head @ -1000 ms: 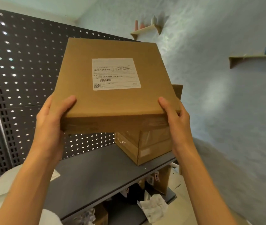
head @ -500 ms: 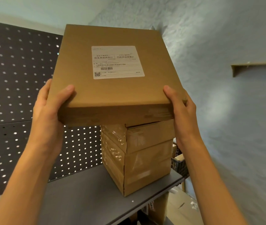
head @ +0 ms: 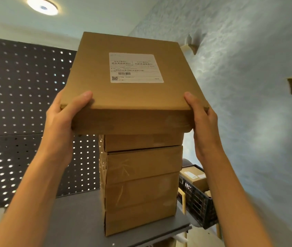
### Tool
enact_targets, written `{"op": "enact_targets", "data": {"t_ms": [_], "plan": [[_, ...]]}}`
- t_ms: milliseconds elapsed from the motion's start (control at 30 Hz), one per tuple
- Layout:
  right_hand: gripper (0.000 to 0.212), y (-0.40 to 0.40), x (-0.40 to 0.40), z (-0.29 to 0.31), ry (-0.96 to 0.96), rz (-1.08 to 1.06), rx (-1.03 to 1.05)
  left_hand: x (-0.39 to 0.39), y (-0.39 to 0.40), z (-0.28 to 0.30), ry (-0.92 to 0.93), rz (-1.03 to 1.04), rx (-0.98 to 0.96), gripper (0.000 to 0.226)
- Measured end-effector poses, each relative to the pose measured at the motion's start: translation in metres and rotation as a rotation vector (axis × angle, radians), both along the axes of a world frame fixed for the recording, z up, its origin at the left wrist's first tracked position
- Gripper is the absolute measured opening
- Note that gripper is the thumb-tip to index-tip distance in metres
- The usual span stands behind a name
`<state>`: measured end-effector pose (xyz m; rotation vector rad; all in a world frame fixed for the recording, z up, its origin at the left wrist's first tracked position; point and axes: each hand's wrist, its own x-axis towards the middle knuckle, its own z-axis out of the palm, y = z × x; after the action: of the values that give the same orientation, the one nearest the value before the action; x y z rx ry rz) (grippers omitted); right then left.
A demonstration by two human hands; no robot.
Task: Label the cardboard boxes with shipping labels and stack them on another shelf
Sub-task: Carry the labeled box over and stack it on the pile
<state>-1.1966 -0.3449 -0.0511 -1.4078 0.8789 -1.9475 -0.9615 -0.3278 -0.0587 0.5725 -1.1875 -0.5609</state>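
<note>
Four cardboard boxes, as far as the seams show, make up the stack [head: 141, 182] standing at the right front corner of the grey shelf [head: 74, 216], with the dark perforated back panel [head: 22, 111] behind it. You hold a fifth, flat cardboard box [head: 132, 97] above that stack, tilted so its top face turns toward you; its near lower edge hides the stack's top, so whether it touches cannot be told.

Your left hand [head: 59, 125] clamps the box's left near corner, thumb on top and the rest wrapped under the side. Your right hand [head: 204, 122] grips the right near corner the same way.

The white shipping label [head: 136, 68] is already stuck flat on the box's top face, toward the far right, so labelling of this one looks done. What remains for it, by my reading, is to level it and set it square on the stack.

Beyond the shelf's right edge, a black crate [head: 197, 198] holds smaller boxes [head: 193, 175]; whether they belong to this job, I cannot tell.
</note>
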Motion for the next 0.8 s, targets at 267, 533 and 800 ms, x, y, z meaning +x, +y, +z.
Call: {"op": "enact_targets", "data": {"t_ms": [267,533,800], "plan": [[0.049,-0.035,-0.034,0.004,0.014,0.131,-0.026,-0.039,-0.014,0.009,-0.007,0.102,0.007,0.04],[0.047,-0.071,-0.037,0.004,0.074,0.181,-0.106,-0.05,-0.04,0.01,0.024,0.204,0.041,0.034],[0.015,-0.11,-0.041,0.003,0.103,0.188,-0.076,-0.054,-0.064,0.013,-0.027,0.227,0.05,0.031]]}}
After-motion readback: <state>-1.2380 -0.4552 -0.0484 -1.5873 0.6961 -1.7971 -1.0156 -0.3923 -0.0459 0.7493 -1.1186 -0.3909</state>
